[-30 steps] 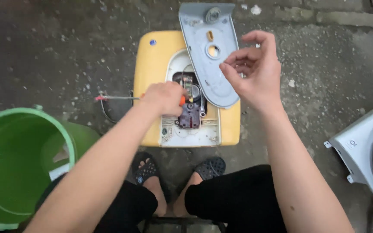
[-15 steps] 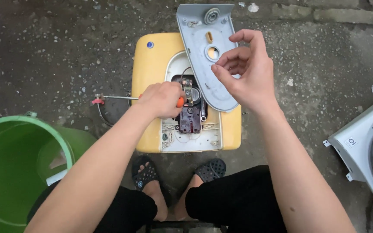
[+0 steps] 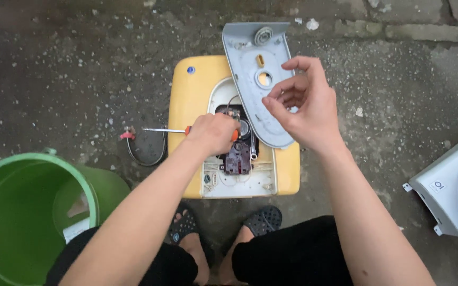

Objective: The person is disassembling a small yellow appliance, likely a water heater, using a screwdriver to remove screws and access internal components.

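Observation:
My left hand [image 3: 212, 133] is closed around an orange-handled screwdriver [image 3: 163, 130] whose metal shaft points left. It rests over the open compartment of a yellow appliance housing [image 3: 191, 98] lying on the ground. Inside the opening sits a dark red mechanism [image 3: 238, 159] with wires. My right hand [image 3: 306, 106] hovers above a grey plastic cover [image 3: 254, 55] that leans off the housing's right side. Its thumb and forefinger are pinched together, and whether anything small lies between them is too fine to see.
A green bucket [image 3: 17, 212] stands at the lower left on rough concrete. A thin hose with a red end [image 3: 129, 136] lies left of the housing. A white appliance panel [image 3: 446, 196] sits at the right edge. My feet in dark sandals [image 3: 264, 220] are just below the housing.
My right hand has dropped slightly and its fingers have curled closer over the grey cover. My left hand stays on the screwdriver in the same spot.

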